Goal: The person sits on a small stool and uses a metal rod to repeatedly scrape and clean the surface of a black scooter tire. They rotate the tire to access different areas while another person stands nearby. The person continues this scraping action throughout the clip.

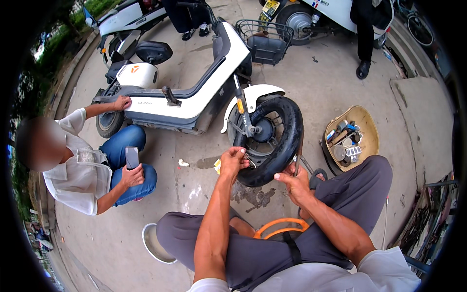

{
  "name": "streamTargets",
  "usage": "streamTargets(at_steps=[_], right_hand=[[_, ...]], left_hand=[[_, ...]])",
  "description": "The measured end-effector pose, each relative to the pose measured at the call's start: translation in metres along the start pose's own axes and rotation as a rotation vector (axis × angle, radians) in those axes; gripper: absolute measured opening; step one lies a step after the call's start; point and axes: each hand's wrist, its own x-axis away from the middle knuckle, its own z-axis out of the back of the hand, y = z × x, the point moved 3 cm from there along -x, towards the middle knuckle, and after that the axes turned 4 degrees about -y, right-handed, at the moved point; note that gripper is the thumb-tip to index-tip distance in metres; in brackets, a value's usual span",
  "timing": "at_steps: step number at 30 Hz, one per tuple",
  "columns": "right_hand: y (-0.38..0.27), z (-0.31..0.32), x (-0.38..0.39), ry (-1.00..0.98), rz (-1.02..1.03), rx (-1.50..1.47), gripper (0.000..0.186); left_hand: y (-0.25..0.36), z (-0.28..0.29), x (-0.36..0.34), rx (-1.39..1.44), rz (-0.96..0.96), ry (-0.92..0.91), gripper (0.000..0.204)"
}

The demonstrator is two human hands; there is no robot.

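We cannot identify the small object (247, 156) at the fingertips of the left hand (231, 162), nor several overlapping items (346, 144) inside the tub (368, 125). We see the squatting person's head (43, 143) blurred; the upper edge truncates the upper-right scooter (340, 12) and the bystander (366, 41) beside it.

Roadside repair spot, concrete pavement (331, 73), scooters (194, 105), tool basin (368, 127)

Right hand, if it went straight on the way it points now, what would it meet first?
Probably the black front tire, just ahead of the right hand; depth is unclear, so they may already touch.
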Motion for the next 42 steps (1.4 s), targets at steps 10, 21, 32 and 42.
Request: streamTargets(at_steps=[10, 21, 32, 42], right_hand=[[-0.003, -0.007, 0.001, 0.01, -0.015, -0.013, 0.05], [0.002, -0.001, 0.0, -0.016, 0.001, -0.018, 0.05], [0.003, -0.003, 0.002, -0.039, -0.035, -0.005, 0.049], [0.001, -0.006, 0.002, -0.026, -0.02, -0.023, 0.05]], left_hand=[[0.0, 0.005, 0.0, 0.078, 0.044, -0.06, 0.012], [0.002, -0.004, -0.002, 0.057, 0.047, -0.049, 0.021], [-0.004, -0.002, -0.004, 0.004, 0.015, 0.045, 0.026], [-0.006, -0.002, -0.009, 0.052, -0.004, 0.076, 0.025]])
